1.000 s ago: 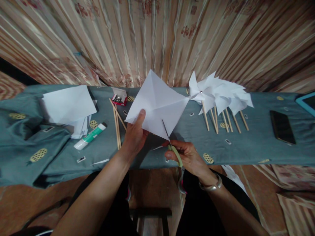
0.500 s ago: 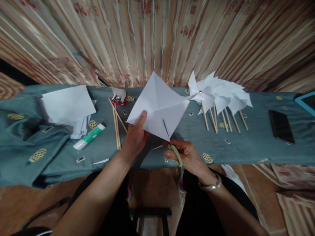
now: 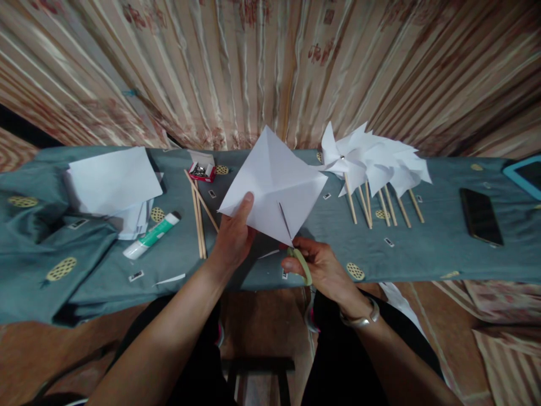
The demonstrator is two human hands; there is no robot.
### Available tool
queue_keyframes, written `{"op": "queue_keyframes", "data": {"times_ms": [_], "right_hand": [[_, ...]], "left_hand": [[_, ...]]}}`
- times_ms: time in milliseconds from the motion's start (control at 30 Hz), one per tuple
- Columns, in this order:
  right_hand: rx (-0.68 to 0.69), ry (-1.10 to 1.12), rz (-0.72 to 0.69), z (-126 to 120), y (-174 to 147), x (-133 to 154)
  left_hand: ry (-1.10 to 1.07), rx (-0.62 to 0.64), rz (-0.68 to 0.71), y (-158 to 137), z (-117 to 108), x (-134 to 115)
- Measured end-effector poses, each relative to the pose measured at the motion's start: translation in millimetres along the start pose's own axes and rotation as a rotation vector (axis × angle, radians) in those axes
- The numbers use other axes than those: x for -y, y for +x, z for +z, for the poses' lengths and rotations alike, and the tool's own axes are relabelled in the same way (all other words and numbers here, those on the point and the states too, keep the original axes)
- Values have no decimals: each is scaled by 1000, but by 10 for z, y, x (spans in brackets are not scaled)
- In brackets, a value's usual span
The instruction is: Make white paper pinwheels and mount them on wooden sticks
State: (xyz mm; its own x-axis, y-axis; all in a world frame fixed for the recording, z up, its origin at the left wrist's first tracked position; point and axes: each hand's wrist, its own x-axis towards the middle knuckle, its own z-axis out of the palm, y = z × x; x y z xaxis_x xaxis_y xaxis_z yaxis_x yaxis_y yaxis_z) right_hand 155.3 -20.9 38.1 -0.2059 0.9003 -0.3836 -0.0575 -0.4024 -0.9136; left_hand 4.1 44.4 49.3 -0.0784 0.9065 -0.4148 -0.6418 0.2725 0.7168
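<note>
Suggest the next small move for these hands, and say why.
Probably the right hand should ease the scissors closed a little, cutting inward from the near corner. One blade lies over the paper there, pointing toward its middle, and the left hand grips the sheet with its thumb on top.

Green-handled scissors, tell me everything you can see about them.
The scissors have a pale green, plastic-looking loop handle, partly hidden by the right hand gripping it. One slim, dark, metal-looking blade shows over the near corner of the white paper sheet, pointing away from the person and slightly left. The other blade is out of sight. They are held at the near side of the cloth-covered table.
</note>
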Motion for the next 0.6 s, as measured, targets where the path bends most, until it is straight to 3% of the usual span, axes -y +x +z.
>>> {"op": "queue_keyframes", "data": {"times_ms": [600], "right_hand": [[-39, 48, 71, 19, 1, 17]], "left_hand": [[16, 8, 7, -15, -1, -10]]}}
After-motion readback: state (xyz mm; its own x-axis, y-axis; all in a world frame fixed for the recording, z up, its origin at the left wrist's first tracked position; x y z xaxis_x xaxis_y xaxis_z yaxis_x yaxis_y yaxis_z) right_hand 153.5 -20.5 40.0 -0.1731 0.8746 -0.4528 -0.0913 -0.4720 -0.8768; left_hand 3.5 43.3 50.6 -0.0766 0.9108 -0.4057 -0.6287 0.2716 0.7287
